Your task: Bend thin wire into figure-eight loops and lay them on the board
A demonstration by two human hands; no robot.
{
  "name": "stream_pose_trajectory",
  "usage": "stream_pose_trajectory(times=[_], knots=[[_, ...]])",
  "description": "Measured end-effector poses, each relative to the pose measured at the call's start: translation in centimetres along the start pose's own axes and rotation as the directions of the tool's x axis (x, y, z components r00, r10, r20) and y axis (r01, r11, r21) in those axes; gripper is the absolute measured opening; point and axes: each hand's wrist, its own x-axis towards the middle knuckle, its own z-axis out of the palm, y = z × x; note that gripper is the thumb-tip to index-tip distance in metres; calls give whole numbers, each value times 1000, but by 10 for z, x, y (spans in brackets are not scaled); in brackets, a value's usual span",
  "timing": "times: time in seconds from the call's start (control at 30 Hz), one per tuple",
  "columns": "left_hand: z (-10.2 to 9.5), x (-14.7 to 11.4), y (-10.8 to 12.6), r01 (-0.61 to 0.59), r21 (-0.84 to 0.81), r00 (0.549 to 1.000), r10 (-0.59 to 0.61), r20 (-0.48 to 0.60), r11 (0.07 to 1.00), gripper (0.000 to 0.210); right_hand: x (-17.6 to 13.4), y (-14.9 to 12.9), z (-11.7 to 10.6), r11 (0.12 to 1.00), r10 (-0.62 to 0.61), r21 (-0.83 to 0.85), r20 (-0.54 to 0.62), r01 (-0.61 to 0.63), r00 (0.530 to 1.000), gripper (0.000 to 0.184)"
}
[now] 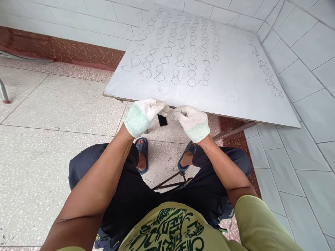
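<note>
My left hand (151,111) and my right hand (190,118), both in white gloves with pale green cuffs, almost meet just off the near edge of a grey-white board (235,83). Each is closed in a pinch. Between the fingertips runs what looks like a thin wire, very fine and hard to trace. A thin dark curve (178,128) shows below them; I cannot tell whether it hangs from the fingers or lies on the floor. Rows of thin wire figure-eights (192,71) lie on the board, and wire stars (269,78) line its right side.
A dark phone (162,120) is below my hands. A slanting brace (232,130) supports the board's right side. Tiled walls (309,45) border the board at the back and right. A metal leg (3,91) stands on the speckled floor at far left.
</note>
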Motion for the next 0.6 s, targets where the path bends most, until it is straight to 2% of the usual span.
stream_pose_trajectory(times=[0.07,0.3,0.43,0.6], knots=[[1,-1,1,6,-24,1000,-5,25,1000,42,-1,-1,2,998,44,39,-9,-44,999,26],[7,-1,2,122,-81,991,-116,67,989,18,-1,-6,3,992,119,37,-57,-117,991,25],[8,0,0,96,-54,994,-93,58,994,19,-1,-9,-2,996,92,-5,2,-92,996,26],[5,1,-4,83,26,989,-85,123,996,22,2,-6,-11,998,21,-70,130,-12,991,26]])
